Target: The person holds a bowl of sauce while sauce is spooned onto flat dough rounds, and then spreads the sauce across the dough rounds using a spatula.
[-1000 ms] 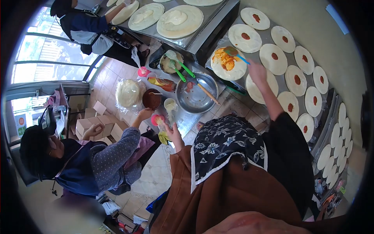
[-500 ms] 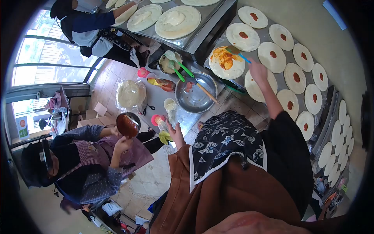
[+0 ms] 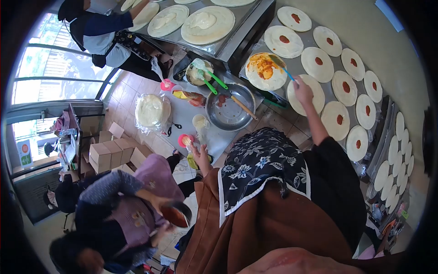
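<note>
My right hand (image 3: 303, 91) is closed around the blue handle of a spatula (image 3: 284, 71). The spatula's head lies on a round flat dough (image 3: 277, 81) at the table's near corner, smeared with orange-red sauce and a pale spread. Just below my right hand is a plain dough round (image 3: 296, 104). My left hand (image 3: 200, 157) hangs at the steel counter's edge, fingers apart and holding nothing. Close to it are a pink container (image 3: 185, 140) and a clear plastic cup (image 3: 200, 121).
Several dough rounds with red sauce dabs cover the right-hand table (image 3: 326, 89). On the counter stand a steel basin (image 3: 241, 123) with a wooden-handled tool and a pot (image 3: 194, 80) with green-handled spatulas. A co-worker at lower left carries a sauce bowl (image 3: 182, 215); another works at upper left.
My right hand has shifted slightly down, the spatula staying over the sauced dough. My left hand has lowered a little. The co-worker with the sauce bowl has moved down and closer to me.
</note>
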Motion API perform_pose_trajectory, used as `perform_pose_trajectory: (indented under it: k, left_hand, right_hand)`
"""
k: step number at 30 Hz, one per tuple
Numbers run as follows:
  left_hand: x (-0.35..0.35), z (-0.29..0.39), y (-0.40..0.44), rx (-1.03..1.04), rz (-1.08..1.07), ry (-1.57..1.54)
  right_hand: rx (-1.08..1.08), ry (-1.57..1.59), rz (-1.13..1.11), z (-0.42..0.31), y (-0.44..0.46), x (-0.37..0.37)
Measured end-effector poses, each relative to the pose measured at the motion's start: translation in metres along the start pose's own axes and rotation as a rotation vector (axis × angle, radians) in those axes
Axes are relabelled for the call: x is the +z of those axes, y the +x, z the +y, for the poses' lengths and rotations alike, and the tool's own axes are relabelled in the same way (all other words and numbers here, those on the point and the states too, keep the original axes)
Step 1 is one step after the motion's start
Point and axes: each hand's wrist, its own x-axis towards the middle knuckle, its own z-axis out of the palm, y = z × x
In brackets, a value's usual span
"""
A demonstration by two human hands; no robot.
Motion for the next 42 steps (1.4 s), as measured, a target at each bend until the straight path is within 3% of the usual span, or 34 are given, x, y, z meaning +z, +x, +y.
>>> perform_pose_trajectory:
  k: [3, 6, 9, 12, 16, 19, 24, 28, 30, 35, 41, 42]
  left_hand:
    - [0.013, 0.015, -0.001, 0.040, -0.037, -0.021]
    - [0.015, 0.014, 0.000, 0.037, -0.058, -0.037]
    - [0.017, 0.014, -0.003, -0.043, -0.075, -0.031]
    - [0.025, 0.022, -0.010, -0.058, -0.118, -0.013]
    - [0.030, 0.018, -0.009, -0.086, -0.141, -0.071]
    - [0.035, 0.020, -0.013, -0.077, -0.161, -0.035]
    - [0.041, 0.016, -0.017, -0.073, -0.138, -0.022]
    - [0.043, 0.014, -0.024, -0.092, -0.126, -0.057]
    - [0.039, 0.008, -0.024, -0.093, -0.127, -0.061]
    - [0.030, -0.017, -0.015, -0.112, -0.125, -0.073]
    - [0.053, 0.017, -0.011, -0.120, -0.171, -0.053]
    - [0.055, 0.021, -0.010, -0.103, -0.181, -0.045]
  right_hand:
    - [-0.195, 0.111, -0.038, 0.007, -0.020, 0.037]
    - [-0.297, 0.314, -0.173, 0.017, -0.048, 0.027]
    - [-0.073, 0.194, -0.050, 0.010, -0.054, 0.012]
    - [-0.025, 0.048, 0.047, 0.016, -0.049, 0.032]
    - [-0.304, 0.268, -0.064, 0.016, -0.066, 0.022]
    - [-0.161, 0.111, -0.068, -0.014, -0.050, -0.021]
    - [-0.196, -0.077, 0.006, -0.013, 0.031, -0.016]
    - [-0.233, -0.175, 0.003, 0.013, 0.040, -0.013]
    - [-0.152, -0.268, -0.169, 0.010, 0.007, -0.041]
    - [-0.200, 0.139, -0.352, 0.040, -0.054, -0.052]
    - [0.027, 0.067, 0.004, 0.024, -0.044, -0.027]
    - [0.022, 0.046, -0.063, 0.026, -0.049, -0.023]
